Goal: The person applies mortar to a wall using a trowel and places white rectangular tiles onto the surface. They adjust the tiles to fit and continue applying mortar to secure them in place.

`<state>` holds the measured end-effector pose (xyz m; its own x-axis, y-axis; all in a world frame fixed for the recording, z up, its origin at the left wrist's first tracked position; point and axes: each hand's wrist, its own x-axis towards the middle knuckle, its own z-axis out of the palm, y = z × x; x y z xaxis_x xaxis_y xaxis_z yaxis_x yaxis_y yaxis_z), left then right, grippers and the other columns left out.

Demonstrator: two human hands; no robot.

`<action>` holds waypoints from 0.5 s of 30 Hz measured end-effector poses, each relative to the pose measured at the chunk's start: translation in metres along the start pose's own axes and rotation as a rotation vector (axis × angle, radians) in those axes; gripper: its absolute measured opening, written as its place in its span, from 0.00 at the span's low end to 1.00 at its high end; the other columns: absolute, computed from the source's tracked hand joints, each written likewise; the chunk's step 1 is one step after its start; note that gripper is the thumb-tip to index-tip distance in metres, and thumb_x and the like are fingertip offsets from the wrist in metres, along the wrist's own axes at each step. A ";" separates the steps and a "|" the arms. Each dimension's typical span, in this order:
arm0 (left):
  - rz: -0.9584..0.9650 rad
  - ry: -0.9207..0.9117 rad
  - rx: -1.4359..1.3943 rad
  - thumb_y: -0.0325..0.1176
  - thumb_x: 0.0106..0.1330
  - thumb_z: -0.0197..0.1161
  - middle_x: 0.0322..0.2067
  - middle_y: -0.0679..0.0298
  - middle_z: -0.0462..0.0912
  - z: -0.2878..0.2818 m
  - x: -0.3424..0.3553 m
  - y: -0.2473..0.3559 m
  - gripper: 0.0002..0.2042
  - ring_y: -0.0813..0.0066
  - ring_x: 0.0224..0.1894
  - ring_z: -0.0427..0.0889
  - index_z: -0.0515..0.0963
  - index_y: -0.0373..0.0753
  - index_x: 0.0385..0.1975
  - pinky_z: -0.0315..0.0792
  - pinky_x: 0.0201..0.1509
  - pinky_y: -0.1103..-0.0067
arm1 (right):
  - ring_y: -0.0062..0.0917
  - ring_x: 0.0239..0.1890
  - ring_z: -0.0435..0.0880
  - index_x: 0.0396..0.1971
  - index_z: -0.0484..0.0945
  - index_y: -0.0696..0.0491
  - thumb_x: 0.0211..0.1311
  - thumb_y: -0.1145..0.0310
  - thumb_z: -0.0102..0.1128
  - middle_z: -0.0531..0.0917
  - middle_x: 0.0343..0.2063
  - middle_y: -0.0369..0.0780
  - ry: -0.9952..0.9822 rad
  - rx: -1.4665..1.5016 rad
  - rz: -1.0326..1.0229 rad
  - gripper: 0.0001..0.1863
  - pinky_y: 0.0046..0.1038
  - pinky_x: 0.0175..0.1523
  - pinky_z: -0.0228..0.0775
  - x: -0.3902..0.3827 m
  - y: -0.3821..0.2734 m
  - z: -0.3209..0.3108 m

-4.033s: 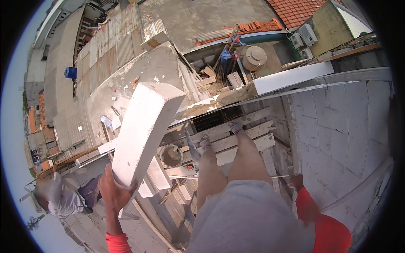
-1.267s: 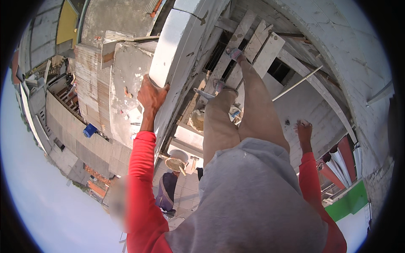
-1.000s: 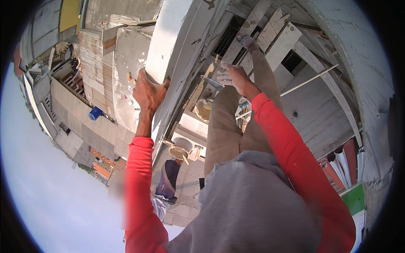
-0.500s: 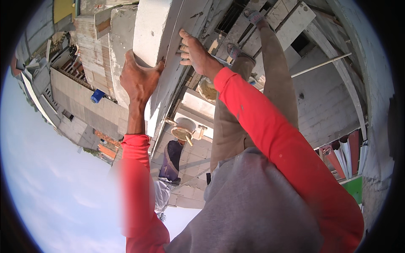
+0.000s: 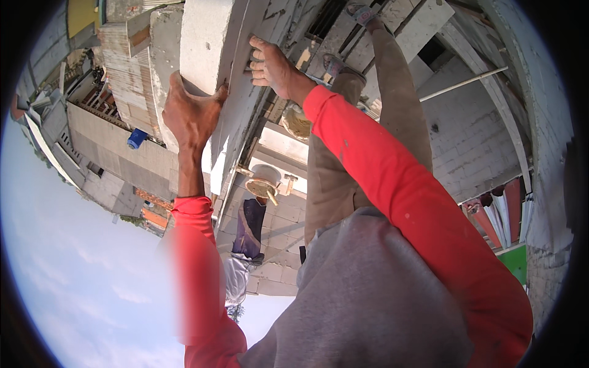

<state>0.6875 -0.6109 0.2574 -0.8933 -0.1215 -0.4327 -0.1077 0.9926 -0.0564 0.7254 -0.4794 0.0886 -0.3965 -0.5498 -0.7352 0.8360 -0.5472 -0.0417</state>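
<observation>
A white masonry block (image 5: pixel 205 37) lies along the top of a narrow wall. My left hand (image 5: pixel 191 113) straddles it, thumb on the near right face; its other fingers go out of sight over the far left side. The hand is closed around the block's edge. My right hand (image 5: pixel 273 67) rests against the grey side face of the wall (image 5: pixel 236 80), just to the right of the block. Its fingers are loosely bent and apart, and nothing is held in them. Both sleeves are red.
Below the wall, a round pan of mortar (image 5: pixel 262 187) has a handle sticking out. A mortar bucket (image 5: pixel 296 122) is near my legs. My sandalled feet (image 5: pixel 362 13) are on planks. A pale pole (image 5: pixel 463 84) crosses at right. Rooftops (image 5: pixel 116 144) lie far below, left.
The view has shifted slightly, so the wall and both hands appear a little further left. Both hands keep their places on the block and wall.
</observation>
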 end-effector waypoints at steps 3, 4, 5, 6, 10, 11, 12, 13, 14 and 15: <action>0.028 0.029 -0.052 0.50 0.50 0.84 0.41 0.44 0.88 0.001 0.001 -0.002 0.36 0.47 0.42 0.90 0.75 0.31 0.50 0.82 0.50 0.61 | 0.58 0.82 0.51 0.82 0.40 0.64 0.71 0.28 0.48 0.47 0.79 0.68 -0.007 -0.003 -0.005 0.61 0.52 0.84 0.46 0.002 0.000 -0.001; 0.024 0.035 -0.042 0.49 0.50 0.84 0.40 0.45 0.88 0.002 0.001 -0.003 0.35 0.47 0.41 0.90 0.75 0.32 0.49 0.82 0.49 0.60 | 0.58 0.82 0.51 0.82 0.40 0.66 0.71 0.28 0.48 0.47 0.79 0.68 -0.014 -0.007 -0.009 0.61 0.51 0.84 0.46 0.002 -0.001 -0.001; 0.032 0.039 -0.043 0.49 0.49 0.84 0.39 0.45 0.88 0.002 0.001 -0.003 0.35 0.47 0.40 0.89 0.74 0.32 0.48 0.82 0.48 0.60 | 0.58 0.82 0.51 0.81 0.40 0.67 0.71 0.28 0.49 0.47 0.79 0.68 -0.008 -0.006 -0.003 0.62 0.51 0.84 0.46 0.002 -0.001 -0.002; 0.028 0.036 -0.050 0.48 0.49 0.84 0.38 0.46 0.87 0.003 0.002 -0.003 0.34 0.47 0.39 0.89 0.74 0.33 0.48 0.82 0.47 0.59 | 0.58 0.82 0.51 0.81 0.39 0.68 0.71 0.28 0.49 0.47 0.79 0.68 -0.025 0.000 -0.001 0.62 0.51 0.84 0.45 0.002 -0.001 -0.002; 0.023 0.040 -0.042 0.48 0.49 0.85 0.36 0.46 0.87 0.003 0.002 -0.004 0.35 0.47 0.39 0.89 0.74 0.33 0.47 0.82 0.47 0.59 | 0.58 0.82 0.51 0.80 0.38 0.71 0.71 0.29 0.49 0.46 0.79 0.69 -0.044 0.009 0.016 0.63 0.52 0.84 0.45 0.004 -0.002 -0.003; 0.023 0.035 -0.041 0.48 0.49 0.85 0.36 0.46 0.87 0.003 0.001 -0.004 0.35 0.48 0.39 0.89 0.74 0.33 0.47 0.82 0.47 0.59 | 0.58 0.82 0.51 0.80 0.38 0.72 0.71 0.29 0.49 0.46 0.79 0.70 -0.049 0.007 0.017 0.63 0.52 0.84 0.45 0.004 -0.002 -0.004; 0.023 0.032 -0.046 0.48 0.49 0.85 0.36 0.46 0.87 0.003 0.001 -0.004 0.35 0.48 0.38 0.89 0.73 0.33 0.48 0.82 0.46 0.59 | 0.58 0.82 0.51 0.79 0.38 0.72 0.71 0.29 0.49 0.46 0.79 0.70 -0.053 0.010 0.016 0.64 0.52 0.84 0.45 0.005 -0.002 -0.004; 0.026 0.031 -0.032 0.49 0.49 0.85 0.36 0.46 0.87 0.003 0.001 -0.004 0.35 0.48 0.38 0.89 0.74 0.33 0.48 0.82 0.46 0.60 | 0.59 0.82 0.50 0.79 0.38 0.73 0.71 0.29 0.49 0.46 0.79 0.70 -0.056 0.011 0.013 0.64 0.52 0.84 0.45 0.007 -0.002 -0.004; 0.030 0.034 -0.024 0.49 0.49 0.85 0.36 0.46 0.87 0.003 0.001 -0.004 0.35 0.48 0.38 0.89 0.74 0.33 0.48 0.82 0.46 0.60 | 0.59 0.82 0.50 0.79 0.38 0.73 0.71 0.29 0.48 0.46 0.79 0.70 -0.041 0.017 0.019 0.64 0.52 0.84 0.45 0.008 -0.001 -0.003; 0.038 0.042 -0.028 0.49 0.49 0.85 0.36 0.47 0.87 0.003 0.001 -0.005 0.35 0.49 0.38 0.89 0.74 0.32 0.48 0.82 0.46 0.60 | 0.59 0.82 0.50 0.80 0.38 0.72 0.72 0.29 0.48 0.46 0.79 0.70 -0.051 0.018 0.010 0.63 0.52 0.84 0.45 0.008 0.000 -0.002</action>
<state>0.6881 -0.6158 0.2542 -0.9146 -0.0841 -0.3955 -0.0850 0.9963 -0.0152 0.7227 -0.4822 0.0809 -0.4069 -0.5863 -0.7004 0.8334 -0.5523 -0.0219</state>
